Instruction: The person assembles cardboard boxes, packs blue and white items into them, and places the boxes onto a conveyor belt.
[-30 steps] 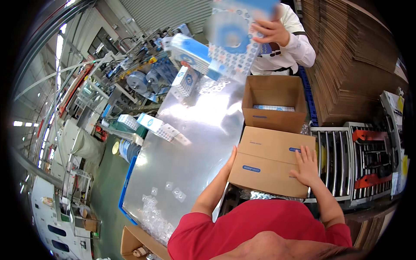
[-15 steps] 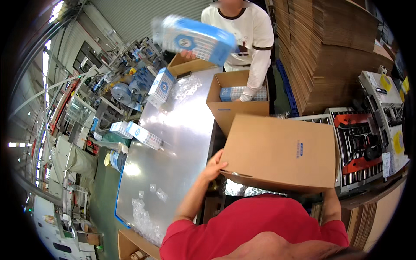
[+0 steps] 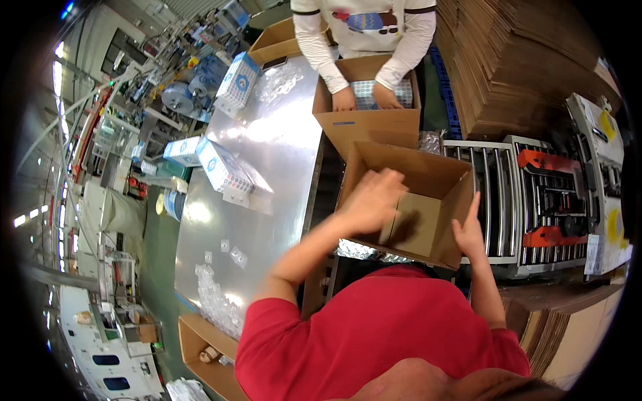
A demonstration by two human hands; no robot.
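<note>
An open cardboard box [image 3: 428, 200] stands in front of me, its mouth facing up and its inside bare. Over its left part hovers my left hand [image 3: 374, 200], fingers stretched out and slightly blurred, holding nothing. My right hand [image 3: 469, 230] is at the box's right wall, the thumb over the rim and the straight fingers along the outside. Just beyond is a second cardboard box [image 3: 368, 127] with a blue-and-white dotted carton [image 3: 364, 95] inside. A co-worker's two hands [image 3: 386, 97] reach into that second box.
On the left, a metal table [image 3: 267, 167] bears blue-and-white cartons [image 3: 221, 164] and clear plastic pieces [image 3: 217, 294]. A roller conveyor [image 3: 495, 194] runs to the right. Stacked flat cardboard [image 3: 528, 73] rises behind it. Another open box [image 3: 200, 347] stands at lower left.
The box in my hands has turned from closed side up to open mouth up and moved lower. My left hand has let go of it. The co-worker's raised carton is no longer in the air.
</note>
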